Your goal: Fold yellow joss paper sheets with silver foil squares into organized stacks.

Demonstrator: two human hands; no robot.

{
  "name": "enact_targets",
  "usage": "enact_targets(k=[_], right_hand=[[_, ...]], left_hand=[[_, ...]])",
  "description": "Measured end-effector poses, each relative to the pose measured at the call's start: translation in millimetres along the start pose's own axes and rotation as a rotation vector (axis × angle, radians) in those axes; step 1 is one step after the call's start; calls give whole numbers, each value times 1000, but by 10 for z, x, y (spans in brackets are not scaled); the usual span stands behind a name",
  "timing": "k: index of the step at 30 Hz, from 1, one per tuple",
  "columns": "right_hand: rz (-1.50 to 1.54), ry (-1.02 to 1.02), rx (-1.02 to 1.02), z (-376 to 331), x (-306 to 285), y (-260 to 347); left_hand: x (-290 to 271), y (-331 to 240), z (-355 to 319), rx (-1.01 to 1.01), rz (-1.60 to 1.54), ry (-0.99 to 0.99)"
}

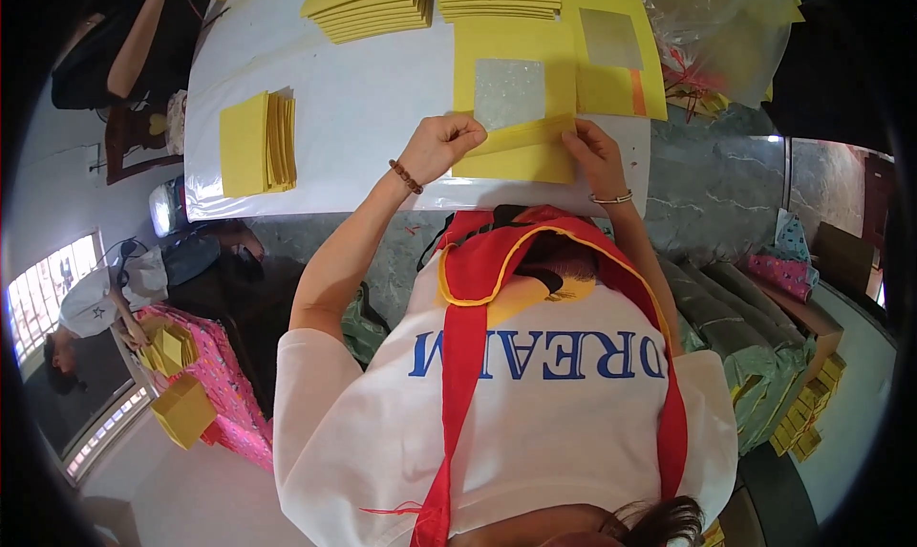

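Observation:
A yellow paper sheet [516, 165] lies on the table in front of me, with a silvery square [509, 90] on its upper part. A narrow folded yellow strip [525, 136] runs slantwise across the sheet, just below the square. My left hand [441, 148], with a beaded bracelet on the wrist, is closed in a pinch at the strip's left end. At the other end my right hand [594, 155] pinches the strip between thumb and fingers. Whether the strip is a separate piece or the sheet's own folded edge, I cannot tell.
Thick stacks of yellow paper [368, 4] stand at the table's far side. A smaller folded stack [256, 144] sits at left. Another sheet with a silvery square [611, 39] lies at right, beside a clear plastic bag [726, 31]. Other people are at the left.

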State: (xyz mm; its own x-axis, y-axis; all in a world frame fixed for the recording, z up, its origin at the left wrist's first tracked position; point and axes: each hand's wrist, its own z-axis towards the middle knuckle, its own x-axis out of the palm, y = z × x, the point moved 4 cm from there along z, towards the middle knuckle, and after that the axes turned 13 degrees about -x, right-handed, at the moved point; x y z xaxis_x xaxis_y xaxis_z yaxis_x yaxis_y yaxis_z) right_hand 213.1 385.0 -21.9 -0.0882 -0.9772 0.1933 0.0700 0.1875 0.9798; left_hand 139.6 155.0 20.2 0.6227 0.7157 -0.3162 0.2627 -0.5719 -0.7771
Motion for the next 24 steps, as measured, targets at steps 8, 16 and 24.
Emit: enact_targets(k=[8, 16, 24], right_hand=[[23, -5, -37, -1, 20, 57], [62, -7, 5, -7, 11, -2], [-789, -152, -476, -53, 231, 247]], left_hand=[[4, 28, 46, 62, -16, -20], [-19, -8, 38, 51, -26, 20], [-38, 37, 33, 33, -91, 43]])
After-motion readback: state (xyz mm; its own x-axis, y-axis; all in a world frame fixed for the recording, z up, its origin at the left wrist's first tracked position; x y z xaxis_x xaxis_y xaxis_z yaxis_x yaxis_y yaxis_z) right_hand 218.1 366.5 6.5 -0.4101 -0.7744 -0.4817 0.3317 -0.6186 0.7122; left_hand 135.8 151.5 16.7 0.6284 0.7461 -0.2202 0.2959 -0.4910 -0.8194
